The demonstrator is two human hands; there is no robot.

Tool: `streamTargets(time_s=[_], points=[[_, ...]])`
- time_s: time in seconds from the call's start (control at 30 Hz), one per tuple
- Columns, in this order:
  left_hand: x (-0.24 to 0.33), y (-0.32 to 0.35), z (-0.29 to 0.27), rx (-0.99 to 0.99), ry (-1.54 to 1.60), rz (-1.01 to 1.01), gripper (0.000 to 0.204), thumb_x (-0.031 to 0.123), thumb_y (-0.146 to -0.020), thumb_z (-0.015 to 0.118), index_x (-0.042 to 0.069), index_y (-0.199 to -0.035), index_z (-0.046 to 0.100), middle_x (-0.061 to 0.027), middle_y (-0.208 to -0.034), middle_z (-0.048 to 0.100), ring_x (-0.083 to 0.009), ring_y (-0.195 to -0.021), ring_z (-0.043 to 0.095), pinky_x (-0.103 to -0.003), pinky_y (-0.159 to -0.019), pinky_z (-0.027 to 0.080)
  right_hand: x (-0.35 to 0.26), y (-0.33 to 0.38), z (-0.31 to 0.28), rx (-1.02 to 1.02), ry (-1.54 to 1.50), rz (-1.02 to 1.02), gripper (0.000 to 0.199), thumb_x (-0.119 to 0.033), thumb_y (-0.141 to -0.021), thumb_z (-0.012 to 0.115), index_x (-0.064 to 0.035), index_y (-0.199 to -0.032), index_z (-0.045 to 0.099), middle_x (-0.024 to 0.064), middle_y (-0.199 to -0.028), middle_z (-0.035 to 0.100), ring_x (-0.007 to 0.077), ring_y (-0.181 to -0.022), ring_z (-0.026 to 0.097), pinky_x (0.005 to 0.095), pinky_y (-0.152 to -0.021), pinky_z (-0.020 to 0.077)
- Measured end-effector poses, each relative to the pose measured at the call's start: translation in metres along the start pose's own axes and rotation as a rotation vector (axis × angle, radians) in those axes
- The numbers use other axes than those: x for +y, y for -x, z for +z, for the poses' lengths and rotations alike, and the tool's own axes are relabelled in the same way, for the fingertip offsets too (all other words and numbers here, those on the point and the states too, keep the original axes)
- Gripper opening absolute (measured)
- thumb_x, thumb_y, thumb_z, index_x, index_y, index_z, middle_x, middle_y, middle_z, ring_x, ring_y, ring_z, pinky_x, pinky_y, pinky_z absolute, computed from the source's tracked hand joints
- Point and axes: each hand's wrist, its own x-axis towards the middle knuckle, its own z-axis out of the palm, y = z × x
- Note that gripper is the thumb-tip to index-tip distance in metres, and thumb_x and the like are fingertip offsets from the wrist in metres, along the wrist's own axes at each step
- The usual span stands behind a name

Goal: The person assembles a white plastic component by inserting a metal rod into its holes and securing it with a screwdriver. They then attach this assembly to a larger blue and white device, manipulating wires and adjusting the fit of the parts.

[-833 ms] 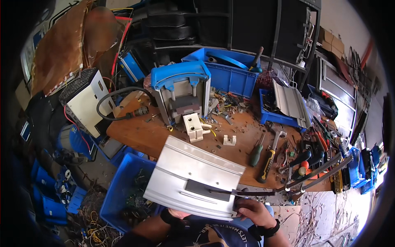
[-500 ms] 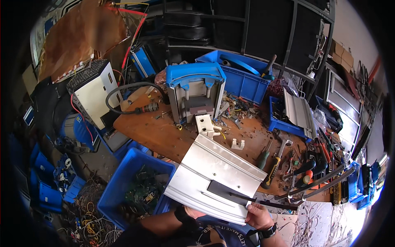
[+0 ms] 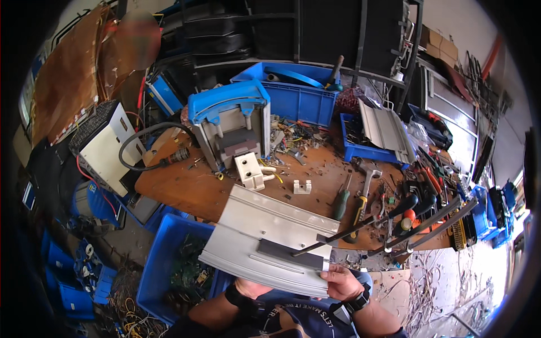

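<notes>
A wide silvery metal panel [image 3: 239,225], ribbed along its length, lies tilted in front of me at the bench's near edge. My left hand [image 3: 252,288] is under its lower edge, with the fingers mostly hidden beneath it. At the lower right corner my right hand [image 3: 341,283] is closed on the panel, thumb on top. A dark flat strip [image 3: 282,252] sits on the panel's face. Over that strip runs a long thin dark rod [image 3: 352,230]; whether it touches the panel I cannot tell.
Beyond the panel, a blue-topped metal housing [image 3: 228,100] and a cream block [image 3: 248,170] stand on the wooden bench [image 3: 174,188]. Screwdrivers, a hammer [image 3: 363,188] and other tools lie right. A blue bin [image 3: 147,281] of circuit boards is left; blue crates [image 3: 298,101] stand behind.
The view has shifted, so the bench things appear further left. The panel stays in both hands. The dark rod now slants up to the right across the panel; before, it sloped down behind my right hand.
</notes>
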Motion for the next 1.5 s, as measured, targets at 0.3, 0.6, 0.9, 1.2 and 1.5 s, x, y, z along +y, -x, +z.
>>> streamTargets(time_s=[0.3, 0.6, 0.9, 1.2, 1.5], points=[[0.025, 0.011, -0.011, -0.085, -0.114, 0.064, 0.066, 0.055, -0.095, 0.039, 0.005, -0.137, 0.048, -0.0130, -0.138, 0.052, -0.0323, -0.126, 0.049, -0.048, -0.108, 0.037, -0.007, -0.006, 0.033, -0.082, -0.029, -0.127, 0.031, -0.006, -0.094, 0.059, 0.0043, -0.123, 0.059, 0.0143, -0.121, 0.065, 0.0242, -0.112, 0.062, 0.0390, -0.101, 0.0463], [0.044, 0.014, 0.038, 0.287, -0.448, -0.022, 0.044, 0.040, -0.096, 0.048, 0.001, -0.113, 0.061, -0.0166, -0.111, 0.066, -0.0321, -0.102, 0.061, -0.047, -0.094, 0.046, -0.055, -0.015, 0.078, 0.053, -0.058, -0.369, 0.024, -0.014, -0.094, 0.059, 0.0022, -0.111, 0.061, 0.0114, -0.102, 0.067, 0.0214, -0.086, 0.066, 0.0345, -0.073, 0.0546], [0.051, 0.036, 0.030, 0.443, -0.670, 0.069, 0.027, 0.022, -0.088, 0.061, 0.001, -0.105, 0.063, -0.0157, -0.100, 0.068, -0.0303, -0.088, 0.066, -0.044, -0.083, 0.051, -0.168, -0.074, 0.107, 0.238, -0.068, -0.755, 0.013, -0.009, -0.093, 0.057, 0.0000, -0.100, 0.051, 0.0101, -0.086, 0.059, 0.0219, -0.070, 0.062, 0.0318, -0.068, 0.0585], [0.060, 0.050, 0.021, 0.446, -0.823, 0.088, 0.021, 0.015, -0.096, 0.054, 0.000, -0.107, 0.063, -0.0082, -0.097, 0.066, -0.0189, -0.085, 0.064, -0.032, -0.082, 0.052, -0.324, -0.131, 0.111, 0.415, -0.147, -1.092, 0.014, -0.004, -0.093, 0.050, 0.0037, -0.105, 0.051, 0.0173, -0.096, 0.060, 0.0261, -0.078, 0.063, 0.0412, -0.068, 0.0599], [0.074, 0.070, -0.002, 0.513, -0.908, 0.112, 0.020, 0.013, -0.094, 0.054, -0.001, -0.106, 0.063, -0.0067, -0.094, 0.065, -0.0154, -0.082, 0.063, -0.027, -0.078, 0.051, -0.466, -0.133, -0.036, 0.478, 0.008, -1.134, 0.022, -0.008, -0.093, 0.047, 0.0006, -0.111, 0.056, 0.0188, -0.107, 0.066, 0.0318, -0.091, 0.067, 0.0411, -0.074, 0.0586]])
